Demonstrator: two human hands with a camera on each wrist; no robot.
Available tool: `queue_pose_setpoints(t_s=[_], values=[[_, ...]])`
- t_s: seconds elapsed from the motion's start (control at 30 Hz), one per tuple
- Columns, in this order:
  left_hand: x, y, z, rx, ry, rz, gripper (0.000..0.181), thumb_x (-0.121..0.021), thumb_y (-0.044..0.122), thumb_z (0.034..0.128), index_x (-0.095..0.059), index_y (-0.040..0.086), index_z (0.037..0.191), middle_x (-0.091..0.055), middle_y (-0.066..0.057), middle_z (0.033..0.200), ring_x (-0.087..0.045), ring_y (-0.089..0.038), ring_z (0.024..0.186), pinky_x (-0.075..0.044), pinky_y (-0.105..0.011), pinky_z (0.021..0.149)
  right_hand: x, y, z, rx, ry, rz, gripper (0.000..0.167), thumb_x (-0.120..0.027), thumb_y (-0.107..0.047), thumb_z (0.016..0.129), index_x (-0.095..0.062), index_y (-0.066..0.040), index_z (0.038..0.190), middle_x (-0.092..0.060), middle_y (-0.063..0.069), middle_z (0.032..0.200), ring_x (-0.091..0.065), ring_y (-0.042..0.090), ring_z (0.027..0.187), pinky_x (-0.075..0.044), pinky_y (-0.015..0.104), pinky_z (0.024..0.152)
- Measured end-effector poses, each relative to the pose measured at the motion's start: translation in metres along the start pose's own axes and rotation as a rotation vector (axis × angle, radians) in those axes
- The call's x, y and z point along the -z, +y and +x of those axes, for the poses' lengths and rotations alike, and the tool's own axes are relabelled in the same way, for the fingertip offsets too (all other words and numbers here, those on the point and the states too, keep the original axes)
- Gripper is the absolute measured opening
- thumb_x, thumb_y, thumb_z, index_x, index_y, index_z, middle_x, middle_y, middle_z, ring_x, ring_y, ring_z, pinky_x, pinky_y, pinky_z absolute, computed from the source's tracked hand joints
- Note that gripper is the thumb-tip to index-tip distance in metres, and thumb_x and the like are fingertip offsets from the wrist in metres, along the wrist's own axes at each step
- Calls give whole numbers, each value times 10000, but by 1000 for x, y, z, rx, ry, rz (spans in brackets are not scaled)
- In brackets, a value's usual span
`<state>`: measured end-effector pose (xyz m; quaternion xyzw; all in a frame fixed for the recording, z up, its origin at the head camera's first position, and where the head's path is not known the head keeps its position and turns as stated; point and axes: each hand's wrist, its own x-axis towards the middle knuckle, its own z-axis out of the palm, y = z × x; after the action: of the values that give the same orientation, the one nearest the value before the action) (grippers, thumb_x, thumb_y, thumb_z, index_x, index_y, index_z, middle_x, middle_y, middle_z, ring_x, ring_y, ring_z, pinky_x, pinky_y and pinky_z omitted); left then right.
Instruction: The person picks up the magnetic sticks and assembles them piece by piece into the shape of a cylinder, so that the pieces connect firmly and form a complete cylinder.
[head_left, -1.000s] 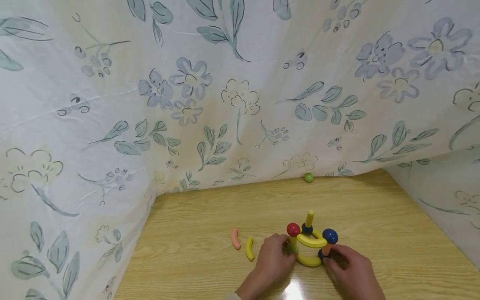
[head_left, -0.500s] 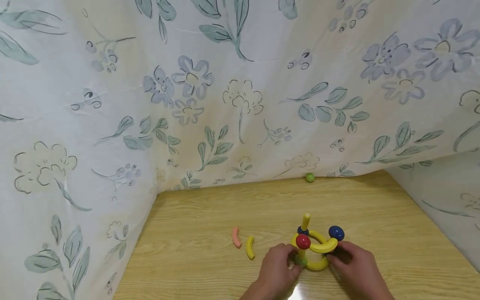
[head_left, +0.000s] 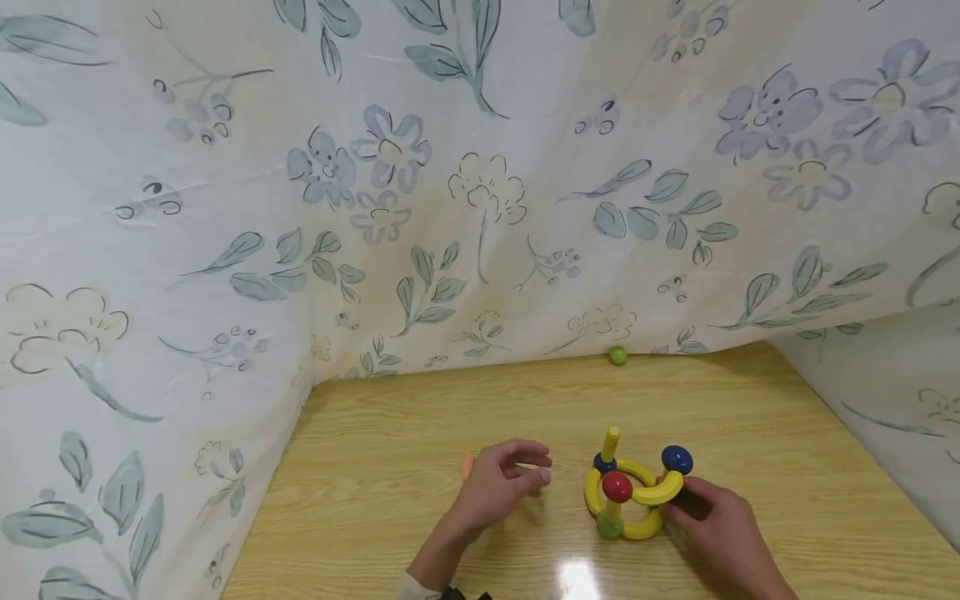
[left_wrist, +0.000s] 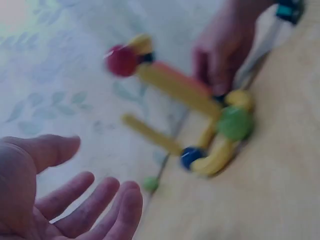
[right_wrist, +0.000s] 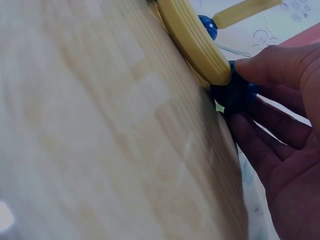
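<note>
A toy frame of magnetic-looking rods and balls stands on the table. Curved yellow rods [head_left: 642,530] form its base ring, joined by balls including a green ball [head_left: 610,527]. Above, a curved yellow rod [head_left: 660,490] links a red ball [head_left: 617,487] to a blue ball [head_left: 677,460]. One straight yellow rod [head_left: 611,444] rises at the back with a bare top. My right hand [head_left: 723,529] pinches a lower blue ball [right_wrist: 235,92] of the base. Left of the frame, my left hand [head_left: 498,485] hovers with relaxed fingers, holding nothing.
A loose salmon curved rod [head_left: 467,465] lies beyond my left hand, mostly covered by it. Another green ball [head_left: 617,356] sits at the table's back edge by the floral cloth [head_left: 480,250]. Cloth also hangs along both sides.
My left hand has let go of the frame's green ball and moved left, covering the loose yellow rod. The frame has turned and shifted slightly right, with my right hand still on it.
</note>
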<state>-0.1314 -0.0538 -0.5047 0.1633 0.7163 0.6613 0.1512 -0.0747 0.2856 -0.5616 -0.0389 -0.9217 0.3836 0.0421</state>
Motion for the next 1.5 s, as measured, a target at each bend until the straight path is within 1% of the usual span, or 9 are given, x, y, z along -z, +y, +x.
queue_pose_setpoints(t_s=[0.2,0.33,0.43,0.67,0.8,1.0,1.17,1.33,1.5], values=[[42,18,18,31,-45,-153,451,-720,202,1081,-617,29,1484,-704,-182,1438,-736,-346,1261,-629,-406,1035,0,2,-7,-30,13,16,476,-876,-226,949,-743,-4,1348,-758,225,1341,-719,435,1251,-622,535,1000],[52,27,36,21,-54,-150,505,-721,246,1084,-586,41,1525,-680,-175,1492,-698,-356,1340,-602,-422,1085,-2,0,-12,-34,45,64,436,-895,-198,931,-771,-32,1314,-794,169,1281,-767,240,1135,-628,275,891],[51,32,55,18,-59,-152,499,-728,246,1080,-598,47,1518,-688,-163,1486,-700,-333,1341,-596,-432,1093,-4,-2,-15,-35,56,104,410,-901,-183,925,-784,-46,1293,-807,141,1250,-721,19,1041,-579,176,851],[30,33,113,40,-65,-154,427,-769,225,1051,-685,71,1441,-726,-133,1434,-733,-260,1276,-595,-457,1094,-9,-4,-19,-46,64,143,383,-904,-173,919,-790,-67,1269,-815,114,1236,-699,-34,1023,-591,190,873],[16,29,143,51,-63,-109,427,-796,241,1031,-710,83,1419,-740,-121,1400,-748,-224,1227,-600,-467,1085,-12,-6,-20,-15,100,151,344,-919,-170,900,-810,-105,1220,-829,73,1197,-698,-56,1016,-597,200,882],[-6,21,188,38,-70,-17,454,-789,241,1038,-694,68,1446,-761,-89,1356,-754,-204,1209,-589,-490,1097,-9,-10,-16,-58,91,145,349,-913,-203,911,-810,-135,1237,-824,43,1225,-704,-31,1054,-593,202,904],[-23,10,216,11,-36,61,495,-796,239,1031,-671,36,1464,-775,-67,1319,-756,-185,1167,-628,-410,1034,-6,-10,-15,-73,77,159,365,-910,-207,915,-804,-119,1253,-815,61,1250,-702,-22,1069,-597,213,912],[-40,-1,239,-24,-18,76,468,-813,149,1006,-680,-31,1417,-750,-182,1357,-752,-220,1169,-642,-309,929,-8,-9,-13,-46,97,200,340,-904,-154,914,-802,-114,1236,-817,62,1236,-703,-38,1051,-604,206,900],[-54,-11,254,-53,38,227,427,-842,148,981,-722,17,1369,-752,-160,1362,-746,-223,1159,-637,-329,931,-13,-8,-12,-17,130,216,309,-915,-123,894,-813,-119,1185,-826,59,1199,-702,-50,1038,-605,201,891]])
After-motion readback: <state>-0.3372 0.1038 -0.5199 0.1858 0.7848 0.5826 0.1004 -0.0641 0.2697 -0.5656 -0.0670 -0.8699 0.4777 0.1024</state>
